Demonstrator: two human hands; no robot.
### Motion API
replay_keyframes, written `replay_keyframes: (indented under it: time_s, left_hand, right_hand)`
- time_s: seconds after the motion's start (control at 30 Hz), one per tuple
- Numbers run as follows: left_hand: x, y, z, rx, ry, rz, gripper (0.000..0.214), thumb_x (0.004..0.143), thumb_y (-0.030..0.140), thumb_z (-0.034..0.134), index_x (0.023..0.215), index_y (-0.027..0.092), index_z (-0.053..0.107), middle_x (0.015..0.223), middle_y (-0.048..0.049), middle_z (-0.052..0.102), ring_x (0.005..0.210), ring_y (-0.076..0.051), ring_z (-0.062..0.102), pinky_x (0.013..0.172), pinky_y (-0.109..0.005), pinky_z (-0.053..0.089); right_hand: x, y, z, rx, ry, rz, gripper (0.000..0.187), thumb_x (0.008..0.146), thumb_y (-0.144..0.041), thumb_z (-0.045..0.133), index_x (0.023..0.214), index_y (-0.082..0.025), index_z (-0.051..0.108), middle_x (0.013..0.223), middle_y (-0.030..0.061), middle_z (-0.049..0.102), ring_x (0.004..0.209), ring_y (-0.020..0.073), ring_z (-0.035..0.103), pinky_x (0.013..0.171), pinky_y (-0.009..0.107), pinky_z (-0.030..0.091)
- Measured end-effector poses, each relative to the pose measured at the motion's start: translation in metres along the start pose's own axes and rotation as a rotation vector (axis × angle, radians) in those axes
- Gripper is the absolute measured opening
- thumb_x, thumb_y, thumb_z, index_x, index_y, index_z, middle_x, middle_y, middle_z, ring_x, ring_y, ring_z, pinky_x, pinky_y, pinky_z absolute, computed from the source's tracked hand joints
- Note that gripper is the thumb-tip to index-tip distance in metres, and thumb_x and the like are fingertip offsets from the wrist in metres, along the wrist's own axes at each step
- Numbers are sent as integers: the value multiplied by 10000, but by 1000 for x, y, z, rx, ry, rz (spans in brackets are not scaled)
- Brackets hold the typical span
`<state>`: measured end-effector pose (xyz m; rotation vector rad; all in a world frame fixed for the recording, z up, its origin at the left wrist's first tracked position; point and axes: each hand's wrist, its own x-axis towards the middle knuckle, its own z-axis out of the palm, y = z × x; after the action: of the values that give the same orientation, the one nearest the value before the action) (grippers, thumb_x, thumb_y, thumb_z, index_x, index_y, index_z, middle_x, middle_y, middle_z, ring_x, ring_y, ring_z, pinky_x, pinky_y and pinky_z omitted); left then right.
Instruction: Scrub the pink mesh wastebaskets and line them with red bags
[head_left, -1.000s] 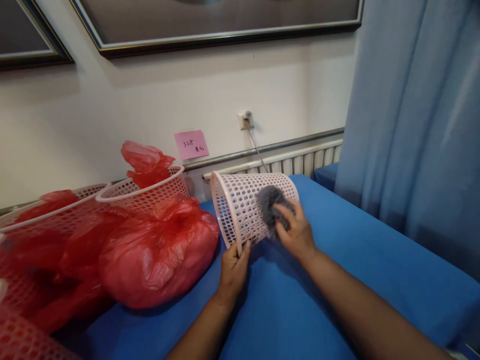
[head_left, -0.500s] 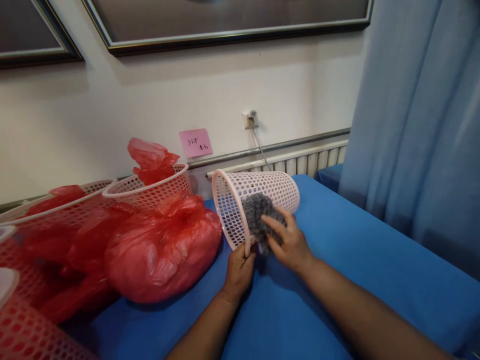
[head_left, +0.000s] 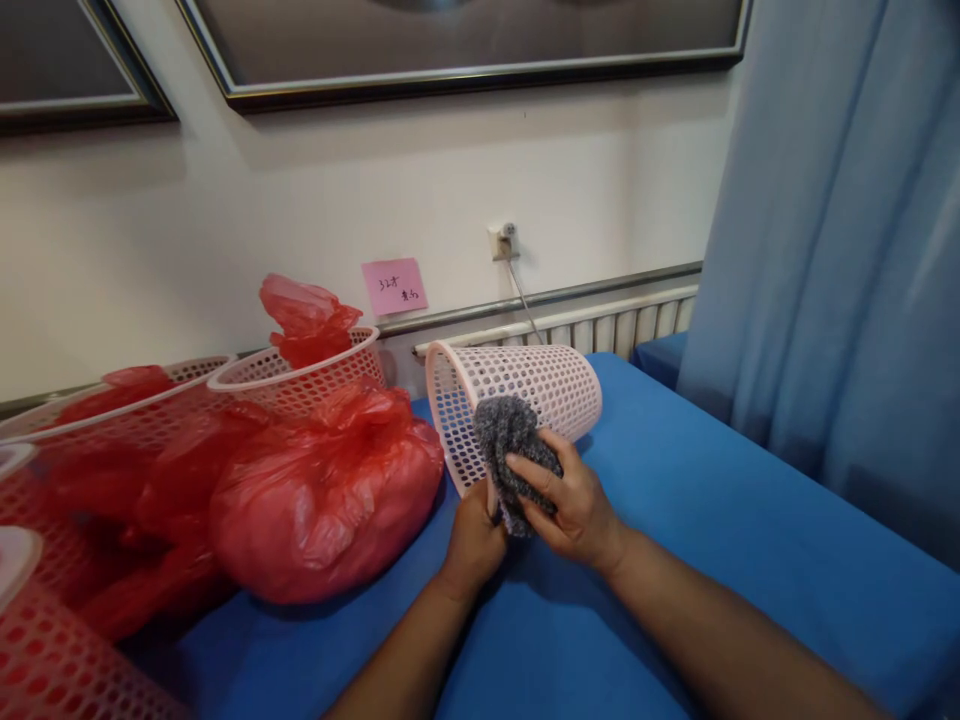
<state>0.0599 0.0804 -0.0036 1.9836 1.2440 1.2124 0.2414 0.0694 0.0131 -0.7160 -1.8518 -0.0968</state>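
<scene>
A pale pink perforated plastic wastebasket (head_left: 544,385) lies on its side, its open mouth turned to the left. My left hand (head_left: 474,540) is closed on the lower part of its rim. With bent fingers, my right hand (head_left: 577,500) grips a dark grey cloth (head_left: 514,445) and presses it against the basket's outer side near the rim. The cloth covers part of the rim just above my left hand. A full red plastic bag (head_left: 330,510) sits left of the basket's mouth.
Several more pink baskets stand at the left, among them one with a red bag (head_left: 307,318) sticking out. All rest on a blue-covered surface (head_left: 720,480). Behind are a radiator (head_left: 622,322), a socket with a plug (head_left: 504,242) and a pink note (head_left: 394,286). A blue curtain (head_left: 832,250) hangs right.
My right hand has moved the grey cloth slightly left and down, onto the basket's rim. My left hand keeps its hold, and the basket has hardly moved.
</scene>
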Motion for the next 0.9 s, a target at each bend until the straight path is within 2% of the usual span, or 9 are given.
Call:
replay_keyframes:
  time_s: [0.13,0.3,0.37,0.43,0.57,0.63,0.7,0.83,0.9]
  left_hand:
    - [-4,15,-2,-209,137,-81,387,890,366,603,1203,149,676,1092,-83,750,1032,-247,681,959,-372,527]
    - [-4,-1,1,-226,124,-125,397,901,402,598,1162,127,715,1118,-89,754,1057,-264,686,982,-396,520]
    - [-3,-10,3,-210,123,-119,386,892,377,600,1160,125,718,1108,-91,759,1050,-266,689,980,-404,520]
    - [-2,-15,4,-190,108,-103,369,881,339,600,1160,129,718,1111,-88,760,1043,-264,690,980,-406,518]
    - [-3,-16,5,-154,8,-88,325,849,261,592,1123,153,729,1054,-66,770,926,-236,699,897,-370,551]
    - [-4,-16,5,-143,-20,-98,324,851,251,575,1121,162,729,1057,-63,767,942,-235,698,902,-368,549]
    - [-4,-17,5,-118,-12,-102,341,858,252,559,1147,167,720,1100,-64,758,1022,-247,689,962,-390,528]
    - [-1,-23,7,-65,-13,-82,374,883,260,534,1214,180,688,1183,-67,737,1113,-258,671,1030,-431,494]
    - [0,-25,8,-46,-22,-68,366,892,257,520,1210,183,686,1188,-70,735,1118,-259,671,1026,-436,498]
  right_hand:
    - [-4,13,2,-23,-9,47,521,870,-186,571,1381,-283,534,1466,122,390,1288,270,528,1013,434,540]
    - [-3,81,-7,-149,248,734,437,855,-278,555,1282,-221,627,1255,131,549,1195,306,583,1061,539,479]
    - [-2,88,-10,-167,271,850,442,844,-294,563,1271,-208,641,1205,131,566,1158,311,604,1058,551,477]
    - [-1,73,-9,-165,226,700,458,856,-277,559,1305,-213,622,1295,143,519,1221,309,572,1066,523,479]
    - [-2,14,2,-64,11,133,535,873,-199,555,1399,-294,536,1500,110,348,1339,266,484,1058,424,503]
    - [-3,6,5,-41,-10,92,548,867,-181,554,1400,-303,530,1503,104,351,1337,261,487,1054,418,508]
    - [-4,23,3,-80,68,265,512,867,-200,542,1372,-280,557,1471,116,397,1324,274,499,1054,445,506]
    - [-2,85,-11,-205,229,818,463,855,-284,545,1304,-203,623,1271,155,554,1203,316,583,1036,525,501]
    - [0,94,-17,-245,233,888,469,846,-283,556,1302,-194,626,1246,157,563,1177,322,598,1030,540,499]
